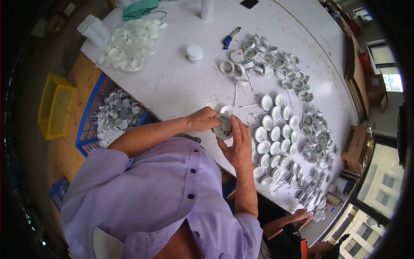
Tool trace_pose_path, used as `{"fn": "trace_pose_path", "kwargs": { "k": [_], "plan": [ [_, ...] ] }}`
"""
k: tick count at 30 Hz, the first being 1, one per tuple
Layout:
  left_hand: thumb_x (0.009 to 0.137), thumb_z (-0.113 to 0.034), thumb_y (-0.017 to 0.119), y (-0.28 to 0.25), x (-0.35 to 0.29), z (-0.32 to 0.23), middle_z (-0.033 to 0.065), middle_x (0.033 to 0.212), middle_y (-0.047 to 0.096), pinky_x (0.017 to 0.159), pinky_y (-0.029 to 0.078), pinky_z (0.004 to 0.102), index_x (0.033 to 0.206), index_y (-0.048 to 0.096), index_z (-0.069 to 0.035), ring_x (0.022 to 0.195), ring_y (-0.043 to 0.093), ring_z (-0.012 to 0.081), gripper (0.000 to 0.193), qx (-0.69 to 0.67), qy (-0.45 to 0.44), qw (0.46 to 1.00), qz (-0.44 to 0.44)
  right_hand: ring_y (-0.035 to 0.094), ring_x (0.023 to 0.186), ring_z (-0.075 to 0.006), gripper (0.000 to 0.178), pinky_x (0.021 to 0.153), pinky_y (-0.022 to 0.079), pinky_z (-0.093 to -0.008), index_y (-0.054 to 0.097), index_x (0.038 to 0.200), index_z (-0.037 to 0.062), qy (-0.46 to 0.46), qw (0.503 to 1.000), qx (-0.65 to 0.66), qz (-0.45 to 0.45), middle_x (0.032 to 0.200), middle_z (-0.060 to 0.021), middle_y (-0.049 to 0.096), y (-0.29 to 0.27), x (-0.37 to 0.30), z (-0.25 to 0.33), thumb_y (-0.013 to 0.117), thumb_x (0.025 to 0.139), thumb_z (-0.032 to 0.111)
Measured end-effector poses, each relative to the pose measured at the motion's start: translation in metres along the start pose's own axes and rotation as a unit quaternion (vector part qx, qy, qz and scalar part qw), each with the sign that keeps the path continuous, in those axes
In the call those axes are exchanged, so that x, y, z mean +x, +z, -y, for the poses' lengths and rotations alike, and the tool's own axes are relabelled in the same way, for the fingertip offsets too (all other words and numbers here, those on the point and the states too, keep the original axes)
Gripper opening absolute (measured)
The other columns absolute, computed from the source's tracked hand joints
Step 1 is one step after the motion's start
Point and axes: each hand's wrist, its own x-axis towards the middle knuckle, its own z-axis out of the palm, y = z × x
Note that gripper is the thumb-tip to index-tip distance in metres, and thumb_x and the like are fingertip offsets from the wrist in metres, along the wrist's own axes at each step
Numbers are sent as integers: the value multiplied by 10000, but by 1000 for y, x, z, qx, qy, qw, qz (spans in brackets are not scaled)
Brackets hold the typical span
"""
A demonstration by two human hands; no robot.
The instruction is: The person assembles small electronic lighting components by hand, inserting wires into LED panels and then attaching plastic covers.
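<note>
Between my hands, over the table's near edge, is a round white light housing [224, 126] with its hollow side up and small dark parts inside. My left hand [204, 119] pinches its left rim, and the fingertips reach the inside. Around the right and lower rim curl the fingers and thumb of my right hand [237, 144]. Just beyond it lies another white round piece [226, 110], partly hidden. Rows of white round fittings [274, 134], several with thin wires, stand to the right of my right hand.
More wired housings [258, 58] are heaped farther back on the white table [181, 90]. A blue cutter knife [231, 38], a white lidded jar [194, 53] and a bag of white caps [131, 45] lie there. A blue crate [92, 114] sits left; a co-worker's hands [303, 217] work at right.
</note>
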Motion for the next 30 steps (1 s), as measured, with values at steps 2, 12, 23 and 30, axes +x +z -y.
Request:
{"fn": "trace_pose_path", "kwargs": {
  "k": [2,12,23,30],
  "plan": [
    [772,-51,501,-5,-5,-9,45,708,620,591,428,266,895,649,45,660,519,78,215,-90,-7,995,32,530,1011,-358,859,861,472,-419,383,1353,19,-2,1000,5,1,1239,-183,515,0,0,-3,790,597,30],
    [739,-69,526,-12,-23,-23,69,693,627,527,440,277,848,653,56,575,527,105,208,-6,-22,999,30,536,972,-354,859,833,476,-423,395,1347,10,-11,999,42,15,1198,-191,530,17,-2,-4,792,586,45],
    [918,-167,550,-35,-48,53,102,872,648,456,420,206,1040,594,46,751,661,128,250,-256,-104,961,-9,532,1066,-339,809,853,474,-383,461,1304,-9,127,977,173,15,1211,-178,543,64,-8,-46,829,586,55],
    [930,-186,557,-40,-49,69,102,892,648,454,409,191,1039,581,46,772,662,130,257,-227,-128,963,-68,494,1072,-381,706,913,424,-449,523,1224,-16,182,977,-106,18,1176,-214,541,108,-15,-132,815,646,265]
  ]
}}
